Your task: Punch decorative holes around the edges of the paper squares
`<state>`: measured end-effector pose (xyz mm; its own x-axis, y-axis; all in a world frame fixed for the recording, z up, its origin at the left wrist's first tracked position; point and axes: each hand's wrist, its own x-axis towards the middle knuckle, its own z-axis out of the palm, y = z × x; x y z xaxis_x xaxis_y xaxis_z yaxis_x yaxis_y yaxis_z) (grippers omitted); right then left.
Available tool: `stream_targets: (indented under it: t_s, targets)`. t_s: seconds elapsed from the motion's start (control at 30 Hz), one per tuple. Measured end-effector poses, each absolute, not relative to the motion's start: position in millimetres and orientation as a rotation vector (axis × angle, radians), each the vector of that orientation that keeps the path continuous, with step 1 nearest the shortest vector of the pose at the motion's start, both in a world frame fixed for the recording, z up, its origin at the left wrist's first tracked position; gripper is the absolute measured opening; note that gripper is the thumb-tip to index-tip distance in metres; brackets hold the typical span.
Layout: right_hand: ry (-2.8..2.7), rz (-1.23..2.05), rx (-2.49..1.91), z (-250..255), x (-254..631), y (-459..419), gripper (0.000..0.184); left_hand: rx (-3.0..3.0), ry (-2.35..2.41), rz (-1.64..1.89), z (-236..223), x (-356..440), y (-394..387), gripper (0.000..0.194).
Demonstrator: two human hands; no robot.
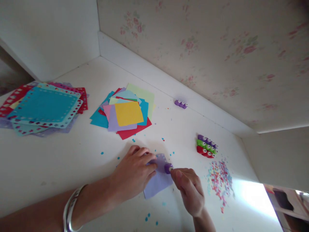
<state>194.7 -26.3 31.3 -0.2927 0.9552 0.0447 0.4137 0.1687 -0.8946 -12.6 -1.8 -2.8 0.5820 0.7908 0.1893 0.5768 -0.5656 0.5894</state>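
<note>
A sheet of light purple paper (156,183) lies on the white table, with small shapes punched along its upper edge. My left hand (135,170), a silver bangle on its wrist, rests with bent fingers over the left side of the sheet and holds it. At the sheet's right edge sits a small purple paper punch (167,168) with a white button. My right hand (189,188) is closed on this punch, thumb bent and fingers curled. The thumb and fingers partly cover the punch. Tiny blue paper pieces (148,217) are scattered around the sheet.
Plain coloured paper (129,114) is piled behind my left hand. Sheets with punched borders (45,103) are stacked at far left. Punches in purple, green and red (207,146) stand at right, with purple ones (181,104) by the wall. Confetti (220,180) is heaped at right.
</note>
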Motion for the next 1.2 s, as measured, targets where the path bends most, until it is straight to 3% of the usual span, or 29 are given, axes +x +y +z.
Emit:
stream_targets:
  t_s: [0.47, 0.77, 0.9, 1.2]
  targets:
    - [-1.958, 1.025, -1.364, 34, 189, -17, 0.045, 2.336, 1.098, 0.646, -6, -11, -1, 0.01]
    - [-2.042, 0.66, -1.315, 30, 193, -15, 0.037, 2.334, 1.098, 0.651, -8, -10, 0, 0.009]
    - [-2.004, 0.787, -1.345, 35, 188, -11, 0.04, 2.312, 1.102, 0.644, -8, -10, 0, 0.01]
    - [-1.44, 1.398, -1.396, 14, 203, -17, 0.05, 2.306, 1.091, 0.636, -7, -12, 1, 0.008]
